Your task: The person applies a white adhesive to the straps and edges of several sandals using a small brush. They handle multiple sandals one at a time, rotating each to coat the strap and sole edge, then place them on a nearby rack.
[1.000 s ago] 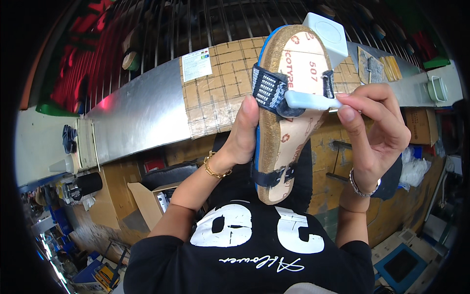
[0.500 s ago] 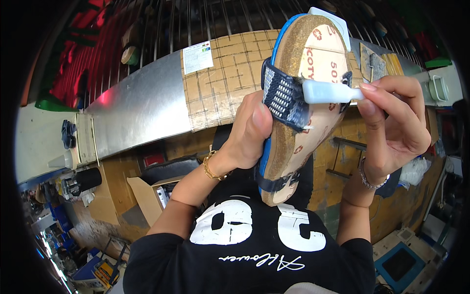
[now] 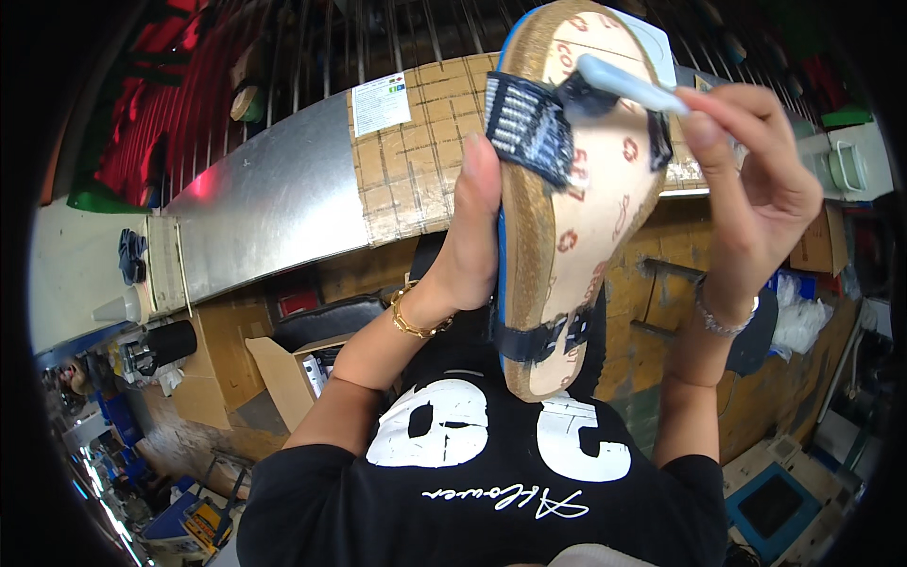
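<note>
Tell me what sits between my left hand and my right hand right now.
In the head view, the sandal stands between them: the left hand grips its blue-edged side, while the right hand holds a pale blue tool against the dark strap.

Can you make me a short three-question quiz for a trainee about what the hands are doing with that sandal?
1. True or false: the left hand grips the sandal along its blue-edged side.
2. What does the right hand hold against the dark front strap?
A. a pale blue stick-shaped tool
B. a pair of scissors
C. a roll of tape
3. Fill in the missing word: a gold ______ sits on the left wrist.

Key:
1. True.
2. A: the pale blue tool is pinched in the fingertips, its tip at the strap.
3. Bracelet.
</note>
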The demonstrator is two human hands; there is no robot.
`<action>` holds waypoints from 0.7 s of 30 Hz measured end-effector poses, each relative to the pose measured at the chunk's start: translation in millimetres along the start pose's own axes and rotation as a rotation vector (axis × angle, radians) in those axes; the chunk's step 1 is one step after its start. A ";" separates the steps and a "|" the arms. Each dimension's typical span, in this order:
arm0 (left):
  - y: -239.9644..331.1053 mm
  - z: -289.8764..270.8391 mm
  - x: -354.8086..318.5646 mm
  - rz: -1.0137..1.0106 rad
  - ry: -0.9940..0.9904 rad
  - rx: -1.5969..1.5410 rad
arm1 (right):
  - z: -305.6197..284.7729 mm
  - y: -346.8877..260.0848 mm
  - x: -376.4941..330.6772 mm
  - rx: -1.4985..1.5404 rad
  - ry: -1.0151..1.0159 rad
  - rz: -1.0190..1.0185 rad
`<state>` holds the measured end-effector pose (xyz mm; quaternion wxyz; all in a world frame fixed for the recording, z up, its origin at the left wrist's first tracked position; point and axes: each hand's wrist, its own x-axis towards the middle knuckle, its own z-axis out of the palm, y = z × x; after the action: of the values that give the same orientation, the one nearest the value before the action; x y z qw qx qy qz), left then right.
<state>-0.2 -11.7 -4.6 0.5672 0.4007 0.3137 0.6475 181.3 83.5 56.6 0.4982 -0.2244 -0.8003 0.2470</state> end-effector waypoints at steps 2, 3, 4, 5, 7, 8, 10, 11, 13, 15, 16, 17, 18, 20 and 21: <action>3.5 4.1 4.7 0.005 0.078 -0.046 | 8.7 -4.7 -7.5 -0.055 0.042 0.074; 6.0 5.5 5.4 0.004 0.109 -0.023 | 12.5 -10.3 -13.0 0.022 0.084 0.130; 8.4 6.4 6.4 0.054 0.107 -0.057 | 15.0 -17.3 -18.7 0.037 0.078 0.190; 10.4 6.7 7.1 0.025 0.134 -0.038 | 17.9 -23.7 -23.3 0.049 0.090 0.252; 13.1 7.4 7.8 -0.022 0.157 0.025 | 26.5 -29.4 -27.9 0.027 0.136 0.261; 13.6 8.1 7.5 -0.011 0.158 0.052 | 31.0 -30.2 -28.6 -0.018 0.163 0.217; 13.5 9.1 6.1 0.025 0.165 0.121 | 37.7 -32.6 -29.7 -0.096 0.213 0.149; 13.1 9.8 5.3 0.051 0.170 0.163 | 39.6 -34.5 -30.4 -0.129 0.235 0.123; 12.8 9.9 3.7 0.074 0.165 0.215 | 41.8 -39.3 -31.7 -0.218 0.255 0.088; 13.1 9.3 3.1 0.093 0.158 0.272 | 41.5 -47.8 -34.5 -0.311 0.258 0.091; 13.6 8.4 3.1 0.100 0.155 0.284 | 41.6 -50.1 -35.2 -0.348 0.259 0.090; 12.9 8.3 4.3 0.108 0.147 0.296 | 41.7 -52.9 -35.9 -0.385 0.260 0.090; 12.3 8.6 5.0 0.112 0.136 0.303 | 41.5 -53.5 -35.9 -0.413 0.268 0.068; 11.6 8.3 6.7 0.115 0.123 0.311 | 40.0 -51.1 -34.0 -0.410 0.277 0.041; 11.5 8.2 7.0 0.116 0.119 0.313 | 38.0 -47.8 -31.9 -0.378 0.279 0.034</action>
<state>1.1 -7.0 10.4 0.4400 0.4625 0.4200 0.6451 154.2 20.5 49.9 0.5490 -0.3591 -0.7517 0.0674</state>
